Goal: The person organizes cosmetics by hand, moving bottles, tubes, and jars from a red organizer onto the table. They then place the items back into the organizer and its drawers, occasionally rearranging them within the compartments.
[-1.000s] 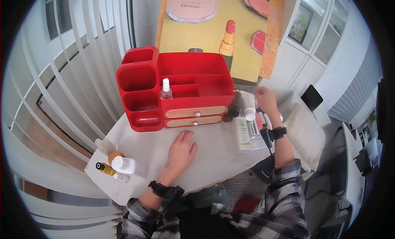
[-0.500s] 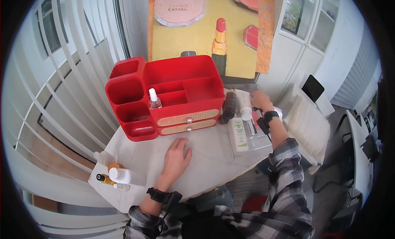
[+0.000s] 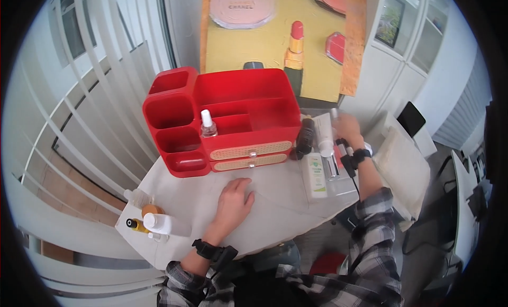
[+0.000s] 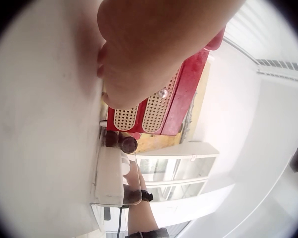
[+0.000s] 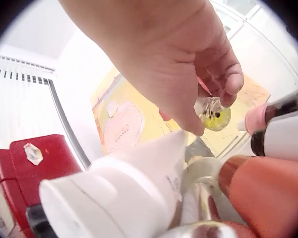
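Note:
My right hand [image 3: 347, 128] is over the back of a clear tray [image 3: 346, 189] of cosmetics. In the right wrist view, its thumb and fingers pinch a small clear bottle [image 5: 214, 116] that shows yellow through its base; the fingers hide its upper part. Just below the hand lie a white squeeze tube [image 5: 114, 188] and an orange-red tube [image 5: 273, 193]. My left hand [image 3: 234, 202] rests on the white table with relaxed fingers, holding nothing, in front of a red organizer [image 3: 254, 135] with two woven-front drawers. A clear bottle with a white cap [image 3: 208, 124] stands in one organizer compartment.
A white bottle [image 3: 166, 224], a yellow bottle with a black cap [image 3: 138, 225] and other small containers stand at the table's left end. The tray also holds a white-and-green box [image 3: 316, 175] and a dark bottle [image 3: 305, 136]. A cushion [image 3: 399, 172] is at the right.
My right hand has reached farther back over the tray, and the small bottle now shows at its fingers. The left hand stays on the table. The head view has shifted slightly.

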A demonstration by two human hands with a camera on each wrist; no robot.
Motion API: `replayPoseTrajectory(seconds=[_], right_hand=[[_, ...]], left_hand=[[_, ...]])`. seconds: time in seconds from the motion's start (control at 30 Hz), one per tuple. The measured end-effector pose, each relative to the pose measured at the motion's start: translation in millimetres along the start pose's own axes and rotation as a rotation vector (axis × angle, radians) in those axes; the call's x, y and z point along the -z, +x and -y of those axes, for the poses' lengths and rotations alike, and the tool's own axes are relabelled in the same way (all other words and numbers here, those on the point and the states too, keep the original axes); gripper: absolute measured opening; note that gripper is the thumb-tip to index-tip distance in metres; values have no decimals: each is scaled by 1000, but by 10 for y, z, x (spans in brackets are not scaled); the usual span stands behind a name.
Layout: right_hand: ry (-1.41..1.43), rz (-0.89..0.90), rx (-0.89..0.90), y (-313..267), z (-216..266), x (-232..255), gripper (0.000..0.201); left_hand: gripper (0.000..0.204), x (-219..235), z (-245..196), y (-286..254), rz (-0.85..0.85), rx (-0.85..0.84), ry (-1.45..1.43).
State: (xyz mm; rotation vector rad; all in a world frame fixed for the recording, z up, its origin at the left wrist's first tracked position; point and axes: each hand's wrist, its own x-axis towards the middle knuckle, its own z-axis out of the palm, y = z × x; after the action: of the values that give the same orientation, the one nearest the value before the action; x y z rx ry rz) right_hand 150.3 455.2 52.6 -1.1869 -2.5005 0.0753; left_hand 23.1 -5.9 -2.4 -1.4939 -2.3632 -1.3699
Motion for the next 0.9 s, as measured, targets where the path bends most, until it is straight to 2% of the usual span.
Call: replayPoseTrajectory(seconds=[0.03, 0.07, 0.1, 0.13, 0.2, 0.23, 0.3, 0.37, 0.43, 0.5, 0.6, 0.63, 0.7, 0.9], right_hand=[[-78, 20, 137, 4, 3, 81, 41], [-37, -51, 51, 3, 51, 103, 40], [4, -120, -36, -121, 289, 328, 39], [5, -116, -20, -198, 449, 457, 39], [185, -373, 167, -330, 760, 704, 35], [190, -363, 186, -451, 1009, 883, 35], [673, -259, 203, -752, 1590, 1216, 31], [923, -138, 388, -975, 2042, 1329, 29], [724, -244, 677, -1174, 2443, 1414, 27], [762, -128, 784, -1213, 2752, 1310, 25], [720, 35, 771, -1195, 3065, 1091, 23], [721, 28, 785, -1180, 3115, 1043, 23], [564, 107, 753, -1157, 3172, 942, 25], [550, 123, 751, -1061, 3200, 882, 27]], left_hand=[[33, -4, -3, 4, -6, -22, 8], [32, -8, -3, 1, -10, -44, 15], [32, -7, 1, -7, -20, -32, 18], [32, -9, 9, -11, -7, -36, 13], [32, -20, 3, -2, -11, -24, 8], [32, -17, -2, 1, -2, -37, 16], [32, -10, 3, -19, 4, -43, 32], [32, -24, 17, -14, 13, -48, 27], [31, -24, 34, -9, 24, -39, 24], [30, -16, 60, -18, 28, -31, 26], [30, -29, 101, -24, 27, -37, 9], [30, -42, 111, -30, 22, -62, 13], [30, -52, 106, -29, 9, -85, 13], [30, -21, 17, -43, 48, -84, -21]])
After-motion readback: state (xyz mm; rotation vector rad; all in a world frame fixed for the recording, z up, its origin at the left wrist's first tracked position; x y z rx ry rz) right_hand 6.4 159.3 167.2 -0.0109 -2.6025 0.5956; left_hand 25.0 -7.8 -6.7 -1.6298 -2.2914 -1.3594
